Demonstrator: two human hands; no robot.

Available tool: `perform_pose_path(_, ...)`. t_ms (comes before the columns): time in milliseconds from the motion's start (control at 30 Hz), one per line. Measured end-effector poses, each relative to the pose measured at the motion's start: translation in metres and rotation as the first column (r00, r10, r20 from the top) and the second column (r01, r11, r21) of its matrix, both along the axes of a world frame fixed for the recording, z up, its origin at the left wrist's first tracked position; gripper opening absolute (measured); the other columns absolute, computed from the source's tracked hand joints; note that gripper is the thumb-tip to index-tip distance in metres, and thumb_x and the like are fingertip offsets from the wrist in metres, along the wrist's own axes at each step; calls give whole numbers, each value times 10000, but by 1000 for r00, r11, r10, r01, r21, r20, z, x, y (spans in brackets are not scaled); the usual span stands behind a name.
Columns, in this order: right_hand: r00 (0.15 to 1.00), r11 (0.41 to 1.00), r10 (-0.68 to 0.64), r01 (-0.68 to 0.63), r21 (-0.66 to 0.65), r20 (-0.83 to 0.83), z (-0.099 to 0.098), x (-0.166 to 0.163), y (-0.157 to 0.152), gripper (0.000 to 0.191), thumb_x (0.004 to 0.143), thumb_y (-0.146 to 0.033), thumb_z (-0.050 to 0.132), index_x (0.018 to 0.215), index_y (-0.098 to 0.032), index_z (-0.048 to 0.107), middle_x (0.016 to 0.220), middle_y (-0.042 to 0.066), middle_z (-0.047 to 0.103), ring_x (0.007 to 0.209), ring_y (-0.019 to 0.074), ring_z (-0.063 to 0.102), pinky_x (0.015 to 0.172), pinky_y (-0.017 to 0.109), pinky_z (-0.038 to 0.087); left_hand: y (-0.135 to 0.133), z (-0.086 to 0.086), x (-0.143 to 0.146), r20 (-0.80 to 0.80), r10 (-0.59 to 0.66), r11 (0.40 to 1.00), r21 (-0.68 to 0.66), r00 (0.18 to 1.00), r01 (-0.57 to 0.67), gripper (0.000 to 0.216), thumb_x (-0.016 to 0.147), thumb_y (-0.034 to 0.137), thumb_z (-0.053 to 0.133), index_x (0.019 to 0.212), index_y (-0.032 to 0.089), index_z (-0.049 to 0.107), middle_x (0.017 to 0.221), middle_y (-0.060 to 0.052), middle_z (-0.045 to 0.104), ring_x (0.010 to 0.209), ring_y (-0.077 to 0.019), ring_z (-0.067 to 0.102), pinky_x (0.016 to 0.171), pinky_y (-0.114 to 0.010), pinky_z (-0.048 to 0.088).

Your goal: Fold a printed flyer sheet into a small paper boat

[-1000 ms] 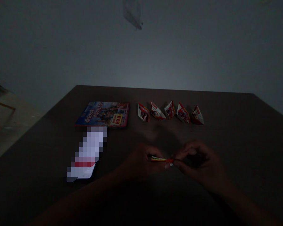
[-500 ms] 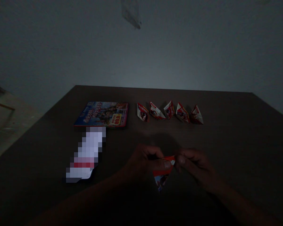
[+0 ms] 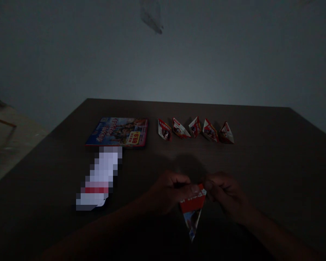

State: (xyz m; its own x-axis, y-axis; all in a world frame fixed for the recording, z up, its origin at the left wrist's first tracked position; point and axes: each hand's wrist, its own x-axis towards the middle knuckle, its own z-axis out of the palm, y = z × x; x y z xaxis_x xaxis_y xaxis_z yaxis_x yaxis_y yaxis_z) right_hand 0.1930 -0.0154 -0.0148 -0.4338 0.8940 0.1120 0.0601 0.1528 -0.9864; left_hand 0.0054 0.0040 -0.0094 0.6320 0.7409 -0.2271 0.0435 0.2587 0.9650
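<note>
One red paper triangle (image 3: 192, 210), tip near, pinched by left hand (image 3: 170, 194) and right hand (image 3: 228, 194); five folded papers (image 3: 195, 128) far on table (image 3: 266, 145).

Left grip (image 3: 172, 192) covers the upper left of the folded paper (image 3: 193, 206), right grip (image 3: 225, 191) hides its right corner! Pixel blocks mask the phone (image 3: 101, 177); the top edge cuts a pale thing (image 3: 151, 16) on the wall (image 3: 233, 54)!

Folded triangle (image 3: 193, 208), pinched by you along its far edge: red band with pale lettering, darker picture below, narrow tip towards you, over the surface's (image 3: 274, 156) near half.
</note>
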Motion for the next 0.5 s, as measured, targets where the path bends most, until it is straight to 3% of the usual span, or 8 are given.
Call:
perform_pose_path(100,999,998,-21,18,-58,-49,-3,-1,-1,429,924,-376,442,551,-167,470,501,-51,380,462,75,328,451,207,255,1,0,-2,5,-44,995,92,999,43,399,829,441,543,569,142,492,509,63,362,472,-59,308,452,-205,216)
perform_pose_path(200,993,990,-5,-11,-138,-116,-5,-4,-3,422,912,-418,456,579,-163,506,504,-49,399,463,77,330,452,208,260,1,1,-3,28,-1,989,145,1000,-3,397,829,439,537,568,145,478,517,60,370,479,-61,314,456,-199,232)
perform_pose_path(500,993,981,32,-53,-186,-117,-6,-10,-6,459,910,-470,442,580,-158,512,492,-44,423,450,73,369,444,203,279,-2,1,1,67,28,996,87,997,-34,375,807,434,547,573,150,475,504,57,378,475,-66,324,455,-195,245)
